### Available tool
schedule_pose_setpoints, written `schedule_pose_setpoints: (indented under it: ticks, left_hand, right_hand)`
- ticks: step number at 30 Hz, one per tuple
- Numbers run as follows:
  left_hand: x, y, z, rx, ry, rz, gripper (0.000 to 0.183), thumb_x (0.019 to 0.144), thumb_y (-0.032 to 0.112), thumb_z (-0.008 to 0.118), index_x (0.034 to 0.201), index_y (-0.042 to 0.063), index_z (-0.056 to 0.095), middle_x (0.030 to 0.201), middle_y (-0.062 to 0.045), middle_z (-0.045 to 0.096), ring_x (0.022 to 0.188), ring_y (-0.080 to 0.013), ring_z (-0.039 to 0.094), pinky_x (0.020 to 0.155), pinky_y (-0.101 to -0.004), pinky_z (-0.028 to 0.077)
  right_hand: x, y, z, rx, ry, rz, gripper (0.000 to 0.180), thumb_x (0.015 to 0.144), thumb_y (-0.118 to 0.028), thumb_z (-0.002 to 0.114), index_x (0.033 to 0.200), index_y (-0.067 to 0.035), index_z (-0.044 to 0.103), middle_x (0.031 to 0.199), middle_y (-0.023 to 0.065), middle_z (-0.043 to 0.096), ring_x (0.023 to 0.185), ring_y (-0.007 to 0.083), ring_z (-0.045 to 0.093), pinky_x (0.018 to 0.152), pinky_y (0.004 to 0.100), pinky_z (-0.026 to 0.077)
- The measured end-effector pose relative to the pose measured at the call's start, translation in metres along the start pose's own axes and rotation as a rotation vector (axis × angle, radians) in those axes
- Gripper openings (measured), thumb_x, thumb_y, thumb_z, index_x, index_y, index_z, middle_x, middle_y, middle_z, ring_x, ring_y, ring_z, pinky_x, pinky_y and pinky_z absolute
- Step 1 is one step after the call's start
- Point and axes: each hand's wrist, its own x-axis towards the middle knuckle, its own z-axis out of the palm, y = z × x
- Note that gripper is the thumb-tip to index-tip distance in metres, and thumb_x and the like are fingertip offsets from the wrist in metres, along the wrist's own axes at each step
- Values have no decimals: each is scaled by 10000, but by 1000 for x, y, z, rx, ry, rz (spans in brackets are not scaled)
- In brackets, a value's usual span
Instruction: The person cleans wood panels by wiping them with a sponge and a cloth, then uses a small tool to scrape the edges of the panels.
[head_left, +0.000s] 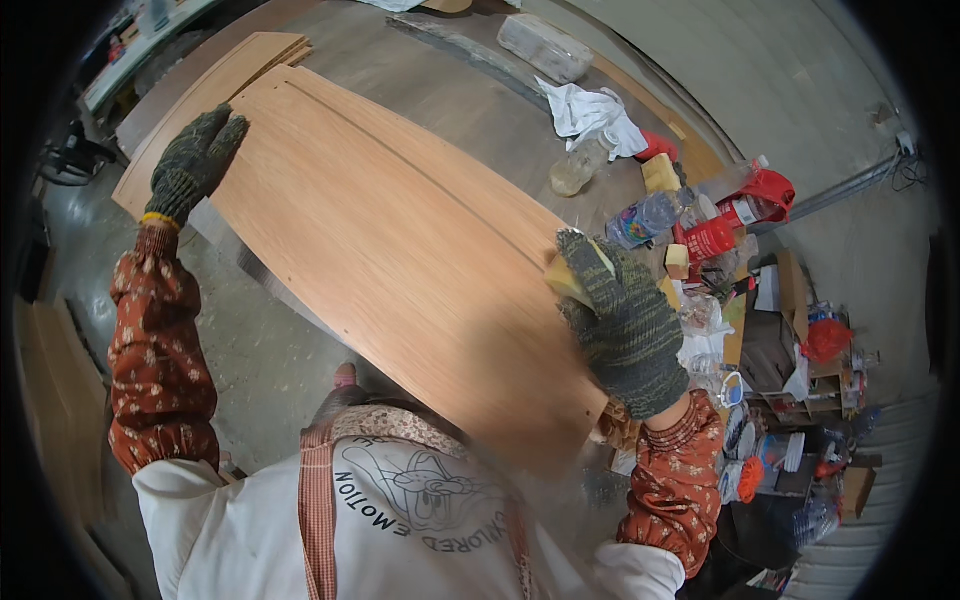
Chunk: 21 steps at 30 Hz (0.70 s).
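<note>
A long wood-grain panel (390, 247) with a dark groove (420, 176) along its far side lies before me on a work table. My left hand (196, 161), in a dark knitted glove, rests at the panel's left end, its fingers together and nothing seen in it. In my right hand (630, 330), gloved alike, is a yellow sponge block (568, 281), held at the panel's far right edge. Part of the sponge is hidden by my fingers. Further wood-grain panels (255, 64) lie stacked at the left end, partly under this one.
Beyond the panel stand a clear plastic bottle (649, 217), a cloudy bottle (581, 169), a white cloth (589, 116), a red bottle (709, 238) and yellow sponge pieces (660, 174). A wrapped block (545, 49) sits at the back. Shelves with clutter (825, 390) stand at right.
</note>
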Motion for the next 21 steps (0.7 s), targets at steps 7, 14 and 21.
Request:
schedule_pose_setpoints:
  ticks: [7,14,21]
  left_hand:
    - [-20,13,-13,-279,154,125,451,885,286,622,1240,15,553,1255,-178,559,1157,-298,528,982,-372,410]
    - [8,84,-42,-248,252,371,384,818,227,683,1147,38,627,1177,-153,610,1127,-307,553,985,-410,405]
    - [16,98,-55,-253,165,315,412,819,279,639,1165,57,617,1176,-201,593,1124,-363,541,994,-476,381]
  right_hand:
    - [51,-17,-5,-182,-53,-65,505,820,-85,570,1315,-163,504,1083,234,571,959,359,579,780,418,492]
    - [170,-1,-2,-79,-12,-189,384,874,-159,568,1256,-144,529,966,180,587,766,286,600,616,375,510]
    - [294,-28,46,-14,64,-330,337,878,-146,526,1215,-142,544,890,159,589,755,289,604,594,394,508]
